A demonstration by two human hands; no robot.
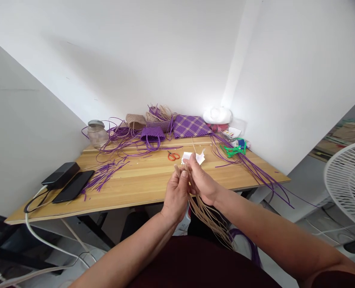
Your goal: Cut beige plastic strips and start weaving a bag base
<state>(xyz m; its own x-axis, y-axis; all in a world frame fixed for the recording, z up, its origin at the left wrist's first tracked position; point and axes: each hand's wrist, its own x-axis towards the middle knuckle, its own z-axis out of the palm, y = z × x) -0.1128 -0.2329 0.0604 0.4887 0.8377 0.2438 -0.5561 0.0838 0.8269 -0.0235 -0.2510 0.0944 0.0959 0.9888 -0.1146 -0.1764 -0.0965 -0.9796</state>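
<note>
White walls [141,60] rise behind a wooden table [141,176], and I can see its whole top from where I stand. Off the table's right end is a white fan [351,180]. Long purple strands [252,164] trail over that same end. At the table's near edge, in front of the person, a bundle of tan strips [209,220] hangs down from two bare hands. The left hand [176,192] pinches the strips near their upper ends, thumb pressed toward the fingers. The right hand [204,182] lies against it with its thumb raised and its fingers along the strips; I cannot tell how firmly they close.

Along the table's back sit a checked purple bag [192,126], a basket [159,127] full of loose strips, a white bundle [217,115] and a small purple bag [152,135] with handles. On the table's left side are a glass jar [97,137], a phone [73,187] and a black box [60,175]. Near the table's middle lie some white paper [199,159], partly behind the right thumb, and orange-handled scissors [173,156].
</note>
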